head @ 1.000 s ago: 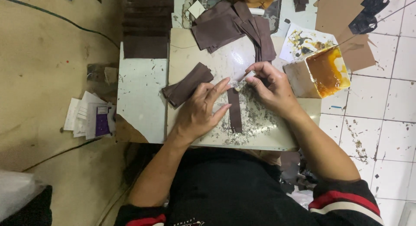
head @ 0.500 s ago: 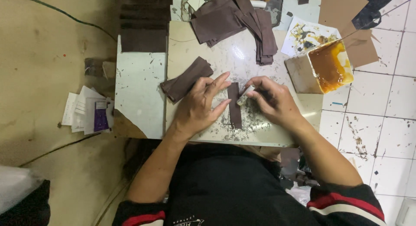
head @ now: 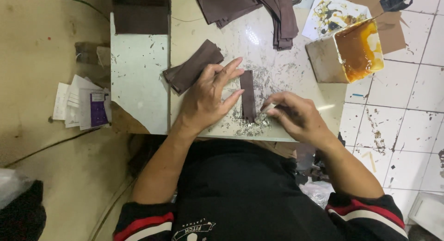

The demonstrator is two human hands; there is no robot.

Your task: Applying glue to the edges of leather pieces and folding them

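Narrow brown strip (head: 248, 96) flat at centre of work board (head: 277, 47), pinned from 9 o'clock by spread left hand (head: 206, 96). Right hand (head: 296, 118) at 4 o'clock, fingers bunched at strip's near end; tool, if any, hidden. Looks thin, light, floppy; best held flat, lifted by an end. Glue tub (head: 347, 54) at 2 o'clock.
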